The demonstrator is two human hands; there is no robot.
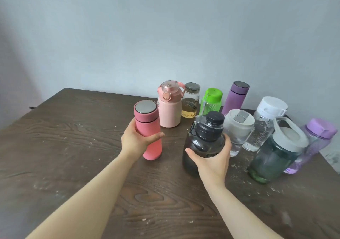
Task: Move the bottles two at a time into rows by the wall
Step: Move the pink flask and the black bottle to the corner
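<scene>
My left hand (137,140) grips a coral-pink flask (148,126) with a steel lid, upright near the table's middle. My right hand (213,160) wraps around a big smoky-black jug (205,143) with a black cap. Along the wall stand a pale pink bottle (169,108), a glass jar of yellow liquid (191,103), a green-capped bottle (211,101) and a purple flask (235,97). In front of them, to the right, are a clear bottle with a white flip lid (237,128), a tall clear bottle (265,120), a green-tinted jug with a white handle (276,154) and a lilac bottle (312,143).
The dark wood-grain table (82,146) stretches left and toward me, with pale specks on it. Its back edge meets the grey wall (165,36). The right edge runs just past the lilac bottle.
</scene>
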